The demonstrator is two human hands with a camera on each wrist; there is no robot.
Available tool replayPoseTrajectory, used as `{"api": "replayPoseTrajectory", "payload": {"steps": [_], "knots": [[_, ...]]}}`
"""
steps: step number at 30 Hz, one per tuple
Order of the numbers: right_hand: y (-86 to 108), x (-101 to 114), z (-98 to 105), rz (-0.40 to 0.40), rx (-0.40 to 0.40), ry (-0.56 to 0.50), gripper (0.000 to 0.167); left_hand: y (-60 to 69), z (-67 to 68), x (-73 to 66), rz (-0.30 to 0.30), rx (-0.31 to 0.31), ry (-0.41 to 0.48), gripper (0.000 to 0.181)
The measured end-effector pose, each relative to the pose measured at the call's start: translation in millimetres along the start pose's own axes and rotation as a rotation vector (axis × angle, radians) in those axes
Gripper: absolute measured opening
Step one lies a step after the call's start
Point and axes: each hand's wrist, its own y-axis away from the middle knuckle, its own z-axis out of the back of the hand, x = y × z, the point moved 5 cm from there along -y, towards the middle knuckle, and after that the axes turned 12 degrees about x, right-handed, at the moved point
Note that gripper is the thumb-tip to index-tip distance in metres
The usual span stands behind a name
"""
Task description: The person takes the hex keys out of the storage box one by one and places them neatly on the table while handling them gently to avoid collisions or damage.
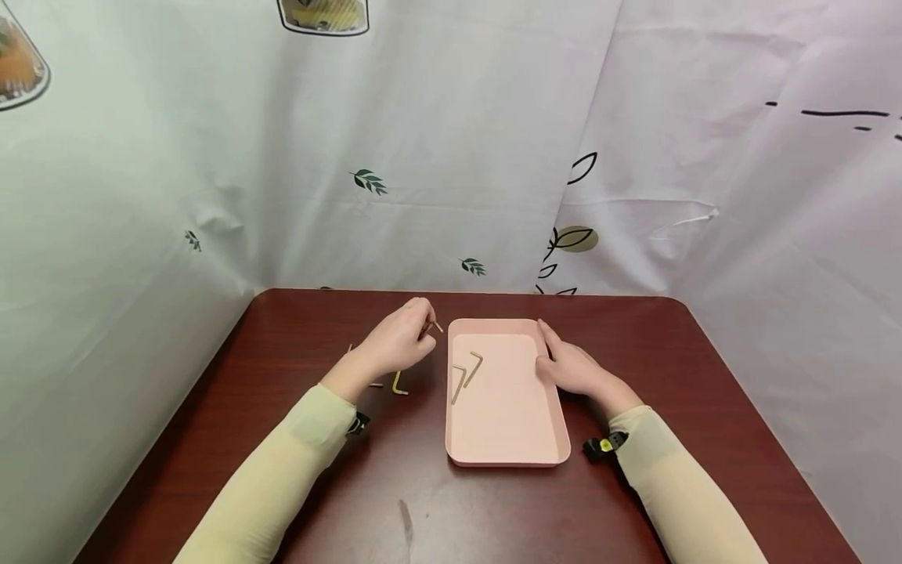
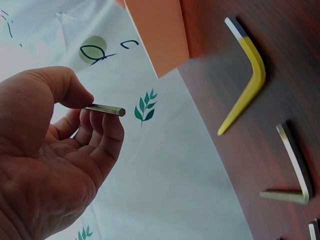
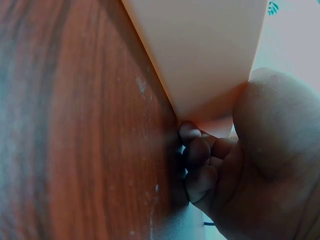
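Note:
My left hand (image 1: 402, 337) is raised just left of the pink tray (image 1: 507, 462), pinching a small brass-coloured hex key (image 1: 437, 325). In the left wrist view the hex key (image 2: 107, 109) lies between the thumb and fingertips of my left hand (image 2: 60, 140). Two bent hex keys lie inside the tray, one (image 1: 458, 384) beside the other (image 1: 474, 370), near its left wall. My right hand (image 1: 578, 370) grips the tray's right wall, thumb on the inner side. The right wrist view has the curled fingers of my right hand (image 3: 260, 165) against the tray wall (image 3: 200, 55).
On the dark red table (image 1: 338, 509), a yellow hex key (image 1: 398, 384) lies under my left forearm's far side. Close by in the left wrist view is a metal hex key (image 2: 297, 165), with parts of others at the lower right edge. A white printed curtain (image 1: 451, 157) surrounds the table.

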Motion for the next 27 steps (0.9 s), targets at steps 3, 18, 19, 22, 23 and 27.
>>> {"api": "replayPoseTrajectory", "payload": {"steps": [3,18,19,22,23,27], "knots": [[2.0,-1,0,-0.006,-0.002,-0.005,0.082,1.1,0.7,2.4,0.001,-0.003,0.006,0.019],[2.3,-2,0,-0.011,-0.012,-0.002,0.082,11.7,8.5,19.0,0.066,-0.008,0.029,0.018],[2.3,-2,0,-0.008,-0.012,0.002,0.081,12.5,9.3,20.3,0.072,-0.008,0.030,0.018],[2.2,-1,0,-0.001,-0.012,0.000,0.081,15.0,11.2,24.8,0.096,-0.007,0.033,0.018],[1.9,-1,0,0.001,-0.012,0.003,0.081,16.0,11.8,26.4,0.103,-0.009,0.035,0.018],[0.7,-1,0,0.006,-0.009,0.017,0.081,20.3,13.0,32.6,0.121,-0.017,0.039,0.020]]}}
